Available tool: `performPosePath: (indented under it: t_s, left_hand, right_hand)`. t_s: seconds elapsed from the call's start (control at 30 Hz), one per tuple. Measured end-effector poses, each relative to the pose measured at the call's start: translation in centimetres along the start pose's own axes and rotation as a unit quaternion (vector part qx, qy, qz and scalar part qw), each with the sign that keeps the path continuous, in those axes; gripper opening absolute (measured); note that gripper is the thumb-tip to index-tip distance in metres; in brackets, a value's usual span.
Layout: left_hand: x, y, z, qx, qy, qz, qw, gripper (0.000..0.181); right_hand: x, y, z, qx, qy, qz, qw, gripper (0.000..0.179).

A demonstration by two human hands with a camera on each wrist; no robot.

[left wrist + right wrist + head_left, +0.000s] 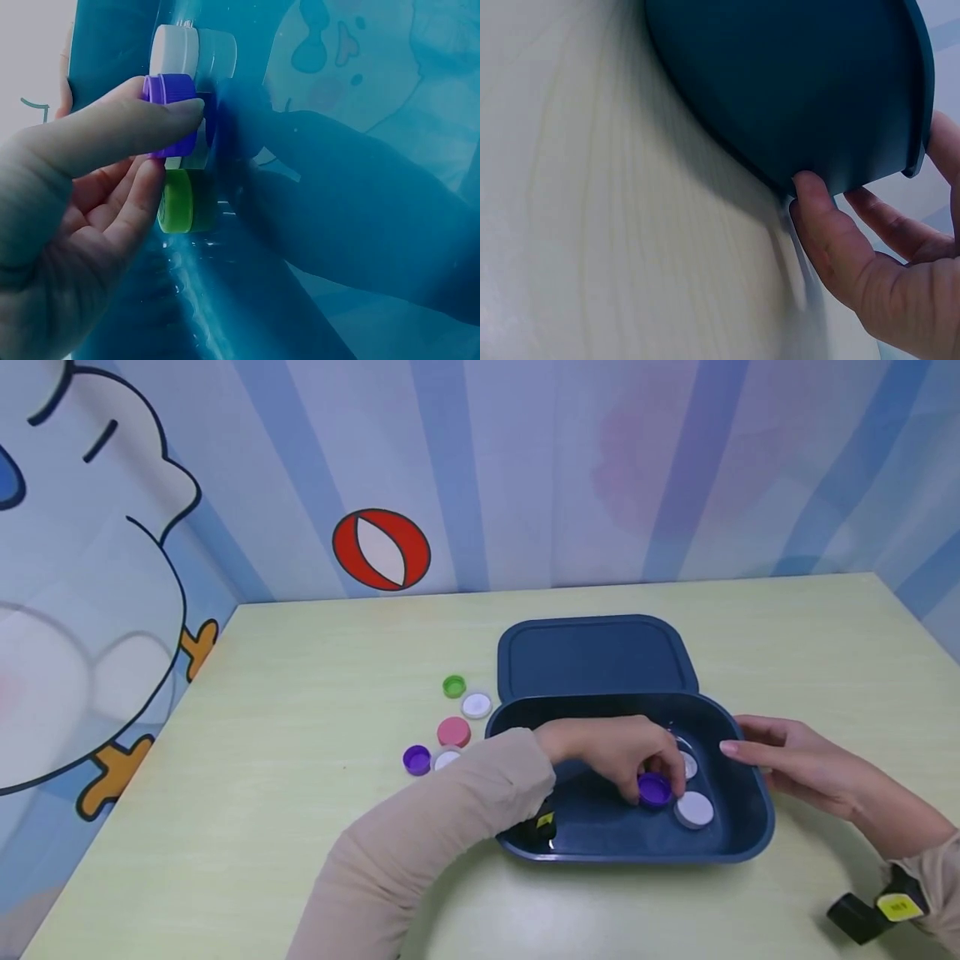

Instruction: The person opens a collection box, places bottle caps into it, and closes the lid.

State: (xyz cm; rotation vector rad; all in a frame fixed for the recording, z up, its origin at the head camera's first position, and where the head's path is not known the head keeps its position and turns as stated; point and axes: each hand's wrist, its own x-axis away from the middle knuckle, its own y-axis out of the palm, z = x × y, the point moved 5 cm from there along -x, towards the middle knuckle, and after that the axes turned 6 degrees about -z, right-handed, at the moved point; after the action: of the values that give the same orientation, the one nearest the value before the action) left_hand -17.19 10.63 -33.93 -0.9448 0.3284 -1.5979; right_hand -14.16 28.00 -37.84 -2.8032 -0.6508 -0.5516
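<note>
My left hand reaches into a dark blue box and pinches a purple bottle cap between thumb and fingers, low over the box floor. A white bottle cap lies just right of it, and another white cap is partly hidden behind the fingers. The left wrist view also shows a green bottle cap close to the purple cap. My right hand holds the box's right end, thumb over the rim; in the right wrist view its fingertips touch the outer wall.
Left of the box, several loose caps lie on the pale table: green, white, pink, purple and a white one partly behind the sleeve. The blue lid lies behind the box.
</note>
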Motion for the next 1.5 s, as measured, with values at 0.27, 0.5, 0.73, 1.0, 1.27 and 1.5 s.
performPosePath:
  t_s: [0.27,0.5,0.73,1.0,1.27,1.5]
  left_hand:
    - [-0.1,0.2,-0.1,-0.004,-0.010,-0.006,0.9999,0.035]
    - [-0.2,0.3,-0.2,-0.017,-0.018,-0.003,0.9997,0.036]
    - [-0.3,0.3,0.0,-0.030,-0.025,-0.005,0.9992,0.037]
    - [-0.2,0.1,0.0,-0.027,-0.010,0.001,0.9996,0.038]
    - [-0.1,-0.3,0.3,-0.030,0.017,0.013,0.9993,0.037]
    - [0.4,-0.9,0.8,-0.029,0.012,0.022,0.9993,0.038]
  right_hand:
    - [0.0,0.1,0.1,-0.004,-0.005,-0.001,1.0000,0.068]
    - [-0.1,0.1,0.0,-0.007,-0.009,-0.007,0.9999,0.067]
    - [-0.1,0.0,0.1,-0.006,-0.007,-0.007,0.9999,0.068]
    - [-0.2,0.0,0.2,-0.027,-0.013,-0.015,0.9994,0.067]
    - [-0.1,0.0,0.2,-0.025,-0.018,-0.017,0.9994,0.067]
    - [-0.1,0.0,0.1,-0.020,-0.018,-0.018,0.9995,0.067]
